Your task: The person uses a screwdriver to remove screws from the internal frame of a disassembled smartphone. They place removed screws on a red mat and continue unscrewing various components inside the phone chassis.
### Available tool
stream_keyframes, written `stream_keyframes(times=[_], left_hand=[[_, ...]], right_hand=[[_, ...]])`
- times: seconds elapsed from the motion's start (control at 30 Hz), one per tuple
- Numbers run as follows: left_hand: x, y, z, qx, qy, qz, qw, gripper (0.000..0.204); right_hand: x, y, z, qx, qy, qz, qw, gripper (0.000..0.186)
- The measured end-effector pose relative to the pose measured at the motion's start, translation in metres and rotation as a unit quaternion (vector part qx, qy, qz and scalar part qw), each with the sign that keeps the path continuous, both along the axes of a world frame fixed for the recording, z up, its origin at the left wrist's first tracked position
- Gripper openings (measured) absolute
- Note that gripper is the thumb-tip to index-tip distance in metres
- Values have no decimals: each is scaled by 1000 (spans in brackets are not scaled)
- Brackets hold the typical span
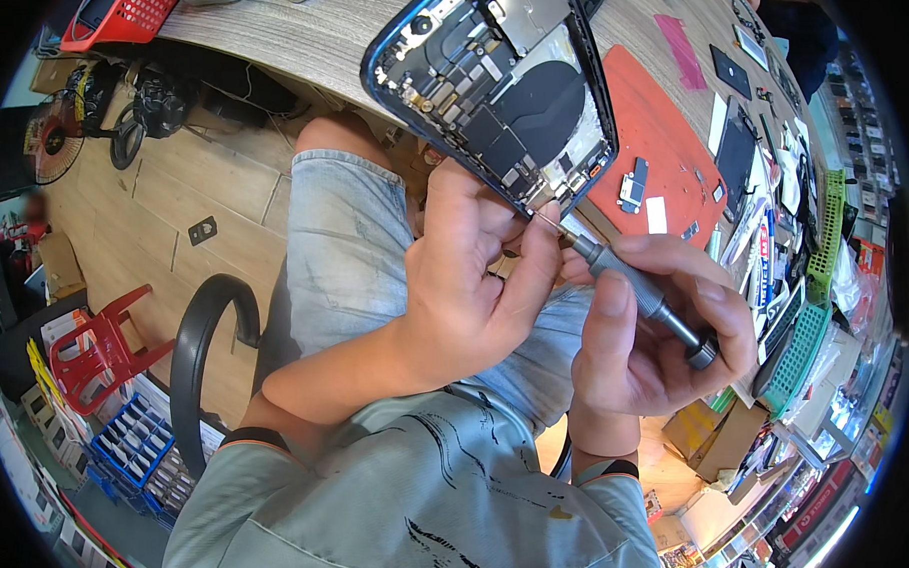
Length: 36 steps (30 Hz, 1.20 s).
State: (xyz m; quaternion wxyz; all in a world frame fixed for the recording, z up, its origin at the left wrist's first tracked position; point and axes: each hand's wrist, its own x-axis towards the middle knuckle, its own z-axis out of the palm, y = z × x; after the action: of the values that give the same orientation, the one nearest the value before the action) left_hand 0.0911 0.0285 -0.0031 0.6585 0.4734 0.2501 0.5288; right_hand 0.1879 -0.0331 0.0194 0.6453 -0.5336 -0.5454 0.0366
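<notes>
An opened phone [488,93] with bare inner board and parts fills the top middle, tilted over my lap. My left hand [474,263] grips it by its lower edge, thumb raised to the bottom end beside the screwdriver tip. My right hand [657,347] is closed on a grey metal precision screwdriver [630,288], whose thin tip meets the phone's bottom edge. Just right of the phone, a red mat [670,146] carries a small metal part [632,186], a white slip and several tiny pieces.
The wooden worktable [265,30] holds a red basket [115,20], pink tape, phone parts and green trays [797,342]. A black armrest [192,353], red plastic chair [96,352] and blue organizer [140,445] are left. Another person [806,41] is at the far upper right.
</notes>
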Motion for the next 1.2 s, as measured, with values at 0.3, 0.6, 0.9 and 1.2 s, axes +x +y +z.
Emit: stream_keyframes(times=[0.3, 0.6, 0.9, 1.2], left_hand=[[3, 6, -8, 64, 16, 9, 998, 40], [-11, 7, -15, 117, 74, -85, 987, 65], [-8, 7, -14, 103, 70, -59, 991, 60], [2, 5, -13, 68, 38, 12, 997, 45]], right_hand=[[5, 8, 1, -11, -26, 10, 1000, 59], [4, 8, 3, -19, -19, 12, 1000, 59], [5, 9, 2, -21, -34, 14, 999, 58], [8, 1, 33, -136, -201, 23, 970, 51]])
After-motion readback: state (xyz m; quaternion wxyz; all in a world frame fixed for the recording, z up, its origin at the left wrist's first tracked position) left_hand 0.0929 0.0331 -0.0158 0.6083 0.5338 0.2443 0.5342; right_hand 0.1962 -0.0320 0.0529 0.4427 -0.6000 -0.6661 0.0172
